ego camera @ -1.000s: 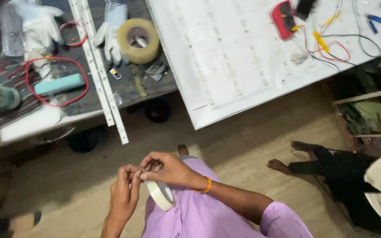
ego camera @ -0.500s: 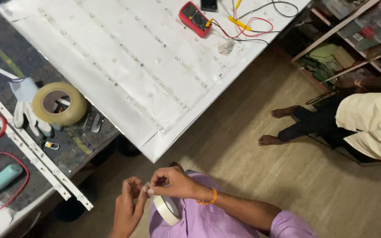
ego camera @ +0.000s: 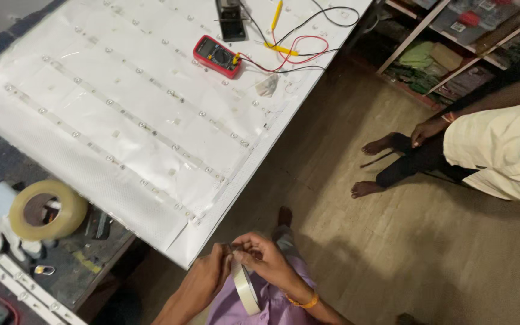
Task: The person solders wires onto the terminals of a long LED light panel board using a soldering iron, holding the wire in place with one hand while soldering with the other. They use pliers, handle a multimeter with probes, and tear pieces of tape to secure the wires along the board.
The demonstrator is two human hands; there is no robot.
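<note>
So both hands are right down at the near edge, over the person's lap, working a small white tape roll [ego camera: 247, 289]. The left hand [ego camera: 207, 279] and right hand [ego camera: 264, 260] meet at the top of the roll, fingertips pinched narrow together on what looks like the loose end of the tape; can't actually see the end itself, too small. The roll hangs on edge below the fingers, in front of the purple shirt [ego camera: 272, 301], which makes sense if you're picking at the free end with both thumbs and letting the roll dangle. There's an orange band [ego camera: 303, 300] on the right wrist. Just beyond the hands is the near corner of a big white panel [ego camera: 61, 156] lying flat on the bench, with LED strips [ego camera: 145, 129] running across it in rows. On the far side of the panel sits a red multimeter [ego camera: 216, 56] with its leads [ego camera: 296, 51] trailing off to the right, parked out of the way of the strips. Off to the left on the dark bench there's a fat brown tape roll [ego camera: 48, 209] and a white glove [ego camera: 1, 235] just beside it. To the right, well apart, another person [ego camera: 501, 150] sits on the floor, barefoot, not touching anything on the bench.
</note>
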